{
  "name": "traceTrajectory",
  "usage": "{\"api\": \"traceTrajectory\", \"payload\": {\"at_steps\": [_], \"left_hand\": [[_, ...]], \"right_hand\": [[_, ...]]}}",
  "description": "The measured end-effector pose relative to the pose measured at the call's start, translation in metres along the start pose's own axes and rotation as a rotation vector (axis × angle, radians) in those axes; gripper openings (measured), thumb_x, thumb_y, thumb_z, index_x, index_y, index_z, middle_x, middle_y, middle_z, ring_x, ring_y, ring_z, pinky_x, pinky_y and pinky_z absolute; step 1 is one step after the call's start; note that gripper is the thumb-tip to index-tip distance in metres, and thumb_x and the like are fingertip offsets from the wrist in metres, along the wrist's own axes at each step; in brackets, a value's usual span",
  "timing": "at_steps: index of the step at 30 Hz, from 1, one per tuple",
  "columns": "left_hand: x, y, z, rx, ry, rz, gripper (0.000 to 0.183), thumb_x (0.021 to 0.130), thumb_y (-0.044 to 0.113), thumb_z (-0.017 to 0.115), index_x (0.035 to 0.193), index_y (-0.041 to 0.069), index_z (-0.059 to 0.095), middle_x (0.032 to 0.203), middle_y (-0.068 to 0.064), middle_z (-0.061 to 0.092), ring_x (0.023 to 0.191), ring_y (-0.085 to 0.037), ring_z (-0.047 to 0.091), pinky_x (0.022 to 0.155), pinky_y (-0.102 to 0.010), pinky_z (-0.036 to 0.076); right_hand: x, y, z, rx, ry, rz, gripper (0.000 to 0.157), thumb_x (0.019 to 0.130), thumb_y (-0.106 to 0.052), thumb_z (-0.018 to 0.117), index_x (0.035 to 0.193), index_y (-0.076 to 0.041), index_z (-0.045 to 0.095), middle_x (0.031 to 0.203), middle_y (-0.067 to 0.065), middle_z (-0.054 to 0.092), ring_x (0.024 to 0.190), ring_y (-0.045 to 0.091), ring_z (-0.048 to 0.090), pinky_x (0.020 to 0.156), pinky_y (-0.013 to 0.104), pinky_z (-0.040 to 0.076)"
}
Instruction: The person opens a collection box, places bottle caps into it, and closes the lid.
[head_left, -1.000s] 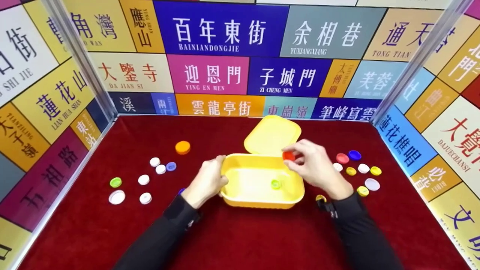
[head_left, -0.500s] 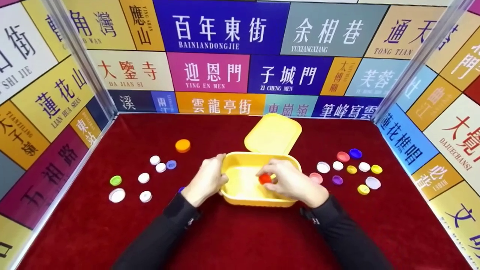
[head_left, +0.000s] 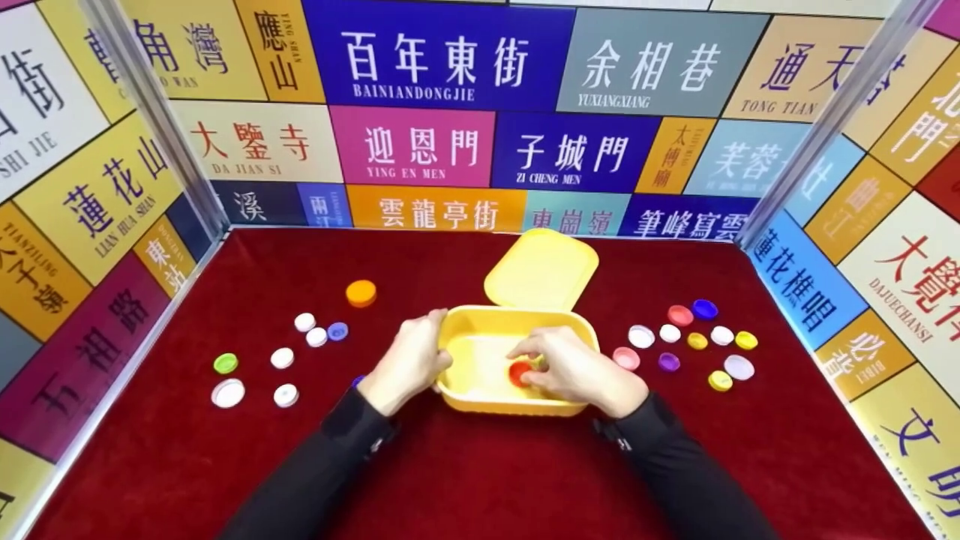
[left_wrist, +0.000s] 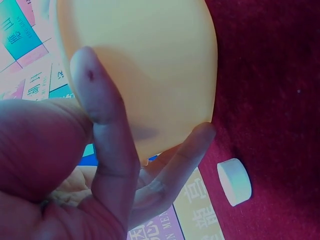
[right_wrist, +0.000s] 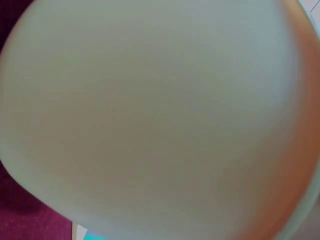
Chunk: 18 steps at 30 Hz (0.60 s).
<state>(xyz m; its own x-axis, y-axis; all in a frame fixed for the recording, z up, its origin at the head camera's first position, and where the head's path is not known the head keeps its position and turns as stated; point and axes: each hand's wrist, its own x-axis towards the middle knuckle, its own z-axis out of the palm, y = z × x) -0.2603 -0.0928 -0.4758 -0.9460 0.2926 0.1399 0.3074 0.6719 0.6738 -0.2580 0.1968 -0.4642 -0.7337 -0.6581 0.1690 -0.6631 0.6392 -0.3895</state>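
The yellow plastic box (head_left: 517, 406) sits on the red cloth. At its left rim my left hand (head_left: 409, 360) grips the wall; the left wrist view shows the thumb and fingers around the box side (left_wrist: 155, 65). My right hand (head_left: 574, 367) reaches inside, fingers bent and parted, just over a red bottle cap (head_left: 517, 373) low in the box. The thumb tip overlaps this cap, which looks loose. A green cap (head_left: 538, 361) is mostly hidden behind the right hand. In the right wrist view the box's wall (right_wrist: 140, 110) fills the picture and hides the fingers.
A yellow lid (head_left: 541, 270) lies behind the box. Several caps are scattered right, including a purple one (head_left: 669, 362) and a blue one (head_left: 705, 309). On the left are several white caps, a green cap (head_left: 225, 364) and an orange cap (head_left: 361, 293). Printed panels surround the table.
My right hand has carried the red cap from the box's right rim into the box. The cap now lies lower, the fingers parted from it. My left hand stays on the rim.
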Motion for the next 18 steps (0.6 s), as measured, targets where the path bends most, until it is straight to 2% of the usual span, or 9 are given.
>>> {"api": "traceTrajectory", "payload": {"at_steps": [4,10,14,18], "left_hand": [[0.000,-0.001,0.000,-0.018,0.003,-0.004,0.069,0.097,-0.013,0.069,0.164,-0.012,0.053,0.141,-0.035,0.075,0.053,-0.017,0.073,0.044,-0.027,0.061],[0.001,0.000,0.000,0.000,0.004,-0.006,0.070,0.098,-0.013,0.068,0.166,-0.011,0.052,0.143,-0.036,0.074,0.052,-0.016,0.072,0.044,-0.027,0.060],[0.001,-0.001,0.000,0.010,0.006,0.007,0.070,0.098,-0.012,0.068,0.166,-0.011,0.052,0.142,-0.035,0.075,0.053,-0.016,0.073,0.045,-0.026,0.060],[0.000,-0.002,0.001,0.006,0.012,0.030,0.069,0.096,-0.013,0.068,0.164,-0.012,0.053,0.135,-0.035,0.077,0.053,-0.017,0.074,0.044,-0.025,0.059]], "right_hand": [[0.000,-0.001,-0.002,-0.017,0.017,-0.003,0.030,0.099,-0.010,0.092,0.128,-0.004,0.088,0.113,0.016,0.085,0.096,0.034,0.077,0.087,0.042,0.068],[-0.003,0.002,-0.006,-0.054,0.053,-0.045,0.031,0.099,-0.008,0.091,0.130,-0.003,0.086,0.114,0.017,0.084,0.097,0.035,0.077,0.087,0.041,0.068],[-0.005,0.003,-0.013,-0.067,0.082,-0.070,0.033,0.098,-0.006,0.090,0.130,-0.002,0.085,0.115,0.018,0.084,0.102,0.036,0.080,0.092,0.046,0.071],[-0.010,0.003,-0.025,-0.039,0.109,-0.054,0.034,0.099,-0.005,0.090,0.132,-0.002,0.084,0.118,0.018,0.084,0.105,0.038,0.082,0.094,0.051,0.072]]}}
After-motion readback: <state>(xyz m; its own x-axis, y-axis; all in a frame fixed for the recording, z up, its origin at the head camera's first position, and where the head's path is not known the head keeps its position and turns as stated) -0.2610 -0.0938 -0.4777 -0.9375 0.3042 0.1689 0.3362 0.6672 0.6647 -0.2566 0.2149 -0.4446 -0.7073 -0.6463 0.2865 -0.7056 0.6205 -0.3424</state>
